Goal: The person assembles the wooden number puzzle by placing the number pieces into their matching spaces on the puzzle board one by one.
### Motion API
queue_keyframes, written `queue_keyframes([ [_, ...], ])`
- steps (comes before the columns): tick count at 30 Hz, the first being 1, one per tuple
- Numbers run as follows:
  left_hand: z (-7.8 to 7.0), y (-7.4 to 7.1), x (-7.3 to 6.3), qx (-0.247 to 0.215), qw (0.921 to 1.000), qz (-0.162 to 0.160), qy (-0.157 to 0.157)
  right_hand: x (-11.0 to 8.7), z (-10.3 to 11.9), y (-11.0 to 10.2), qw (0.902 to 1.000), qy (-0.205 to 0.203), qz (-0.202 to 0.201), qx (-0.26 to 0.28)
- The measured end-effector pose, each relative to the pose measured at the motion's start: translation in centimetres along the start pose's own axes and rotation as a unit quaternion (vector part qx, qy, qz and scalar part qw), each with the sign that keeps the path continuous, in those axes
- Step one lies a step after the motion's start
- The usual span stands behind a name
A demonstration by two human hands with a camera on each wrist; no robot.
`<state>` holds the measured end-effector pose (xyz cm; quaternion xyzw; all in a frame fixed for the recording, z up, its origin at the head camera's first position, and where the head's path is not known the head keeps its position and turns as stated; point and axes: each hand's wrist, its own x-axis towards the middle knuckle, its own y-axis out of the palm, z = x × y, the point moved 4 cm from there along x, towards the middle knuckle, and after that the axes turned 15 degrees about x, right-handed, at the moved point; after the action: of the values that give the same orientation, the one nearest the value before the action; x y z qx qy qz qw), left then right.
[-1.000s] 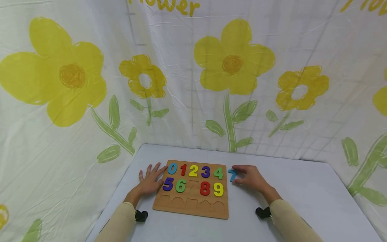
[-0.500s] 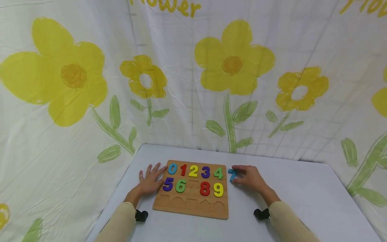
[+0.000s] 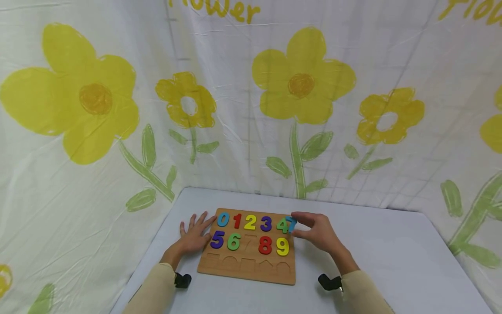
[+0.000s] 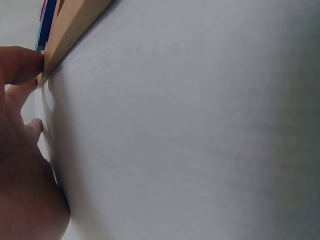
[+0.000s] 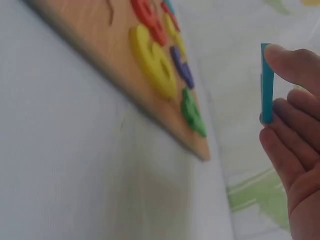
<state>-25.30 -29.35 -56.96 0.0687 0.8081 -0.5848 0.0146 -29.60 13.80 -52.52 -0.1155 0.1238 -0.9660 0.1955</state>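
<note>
My right hand (image 3: 319,231) pinches a blue wooden number 7 (image 3: 292,223) between thumb and fingers. In the right wrist view the 7 (image 5: 267,87) is seen edge-on, raised above the table. From the head it overlaps the green 4 (image 3: 282,225) at the right side of a wooden number puzzle board (image 3: 251,277). My left hand (image 3: 192,239) lies with spread fingers at the board's left edge; in the left wrist view its fingertips touch the board's side (image 4: 70,35). A 7-shaped recess (image 3: 250,243) shows between the green 6 (image 3: 234,241) and red 8 (image 3: 265,245).
Other coloured numbers, such as the yellow 9 (image 3: 283,247) and purple 5 (image 3: 217,240), sit on the board. Shaped recesses line its front row. The board lies on a white table (image 3: 376,261), with a flower-printed curtain (image 3: 235,152) behind.
The right hand has lifted the blue 7 from the table right of the board and moved it left over the board's right edge. The left hand has stayed in place.
</note>
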Motion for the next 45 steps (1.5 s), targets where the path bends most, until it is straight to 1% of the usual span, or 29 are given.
queue_keyframes([
  [3, -0.1, -0.2, -0.1, 0.007, 0.9999, 0.010, -0.003, 0.0, 0.8, 1.1, 1.0000, -0.002, 0.000, 0.002],
  [5, -0.5, -0.7, -0.3, 0.012, 0.9997, 0.019, -0.005, 0.1, 1.5, 2.0, 1.0000, -0.006, 0.003, 0.004],
  [13, 0.0, -0.1, -0.2, -0.008, 0.9999, 0.000, 0.008, 0.4, 3.2, 5.5, 0.9996, -0.013, 0.017, 0.020],
  [17, -0.1, -0.2, -0.2, -0.003, 1.0000, 0.008, 0.003, 0.7, 3.5, 7.1, 0.9994, -0.024, 0.020, 0.015],
  [21, -0.3, -0.5, -0.2, 0.011, 0.9997, 0.022, -0.003, 0.9, 3.5, 8.7, 0.9990, -0.034, 0.029, -0.007],
  [27, -0.5, -0.9, -0.3, 0.010, 0.9997, 0.020, -0.002, 1.2, 3.3, 11.0, 0.9963, -0.033, 0.062, -0.049],
  [32, -0.6, -0.9, -0.4, 0.007, 0.9998, 0.020, -0.003, 1.2, 3.2, 12.3, 0.9932, -0.041, 0.065, -0.087],
  [36, -0.5, -0.8, -0.3, 0.012, 0.9998, 0.019, -0.002, 1.1, 2.7, 13.1, 0.9926, -0.031, 0.066, -0.097],
  [40, -0.5, -0.8, -0.3, 0.015, 0.9997, 0.020, -0.002, 1.3, 2.0, 13.8, 0.9927, -0.012, 0.069, -0.098],
  [45, -0.5, -0.7, -0.3, 0.013, 0.9997, 0.021, -0.005, 1.6, 1.2, 14.5, 0.9880, -0.005, 0.085, -0.129],
])
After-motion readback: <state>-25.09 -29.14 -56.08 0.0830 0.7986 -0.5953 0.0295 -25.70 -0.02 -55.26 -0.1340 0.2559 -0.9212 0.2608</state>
